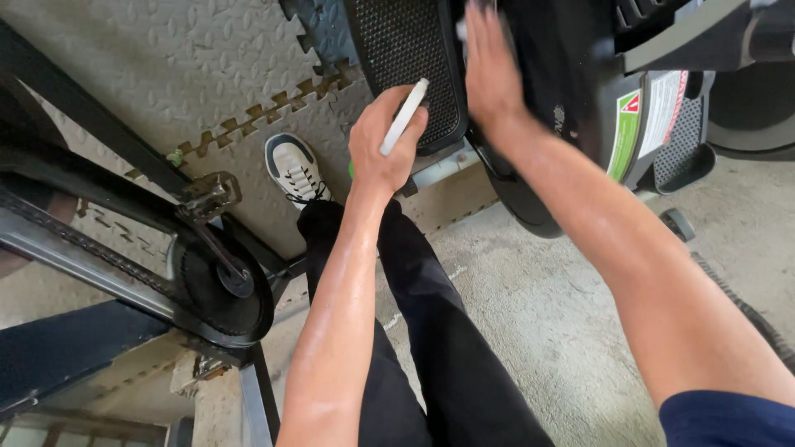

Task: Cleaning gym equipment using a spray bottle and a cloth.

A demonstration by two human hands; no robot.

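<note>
Largest: black exercise machine [580,91], upper right, standing partly on concrete floor [530,331] and partly on grey interlocking foam mat [166,66]. Its ribbed black foot pedal [406,66] hangs at top centre. A second machine's chain and sprocket [224,294], with a metal pedal crank, fill lower left.

Person's own black-trousered leg [431,331] and white shoe [294,170] run up the middle, the shoe on the mat.

Right hand [490,70]: laid flat, fingers together and extended, palm against the dark housing beside the pedal; blurred, so likely moving across the surface. Whether a cloth lies under it, cannot tell.

Left hand [383,145]: closed around a slim white stick-shaped object [404,116], pen- or tube-like, which angles up over the pedal's lower edge. Kind not readable.

Judgement on technique: a flat-palm pass works best with even pressure and overlapping strokes along the housing curve. Keep the white object clamped and clear of the pedal mesh. Keep the shoe away from the pedal's swing path; the pedal could shift under side load.
</note>
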